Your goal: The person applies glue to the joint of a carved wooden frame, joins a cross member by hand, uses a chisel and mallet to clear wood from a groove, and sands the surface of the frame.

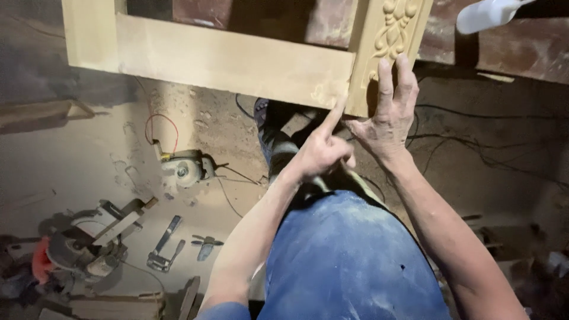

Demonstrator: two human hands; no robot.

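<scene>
A pale wooden frame (pixel 231 62) stretches across the top of the head view, with a carved floral upright (pixel 391 32) at its right end. My right hand (pixel 388 115) presses flat against the lower part of the carved upright, fingers spread upward. My left hand (pixel 323 148) is mostly curled, with its index finger extended and its tip touching the joint where the flat rail meets the upright. Neither hand holds a tool. My knee in dusty blue trousers (pixel 349 255) is below the hands.
On the dusty floor at left lie an angle grinder (pixel 184 169) with a red cable, a circular saw (pixel 89 237), a metal clamp (pixel 163 246) and wood offcuts (pixel 41 112). Black cables (pixel 474 148) run along the floor at right. A white plastic bottle (pixel 486 13) sits top right.
</scene>
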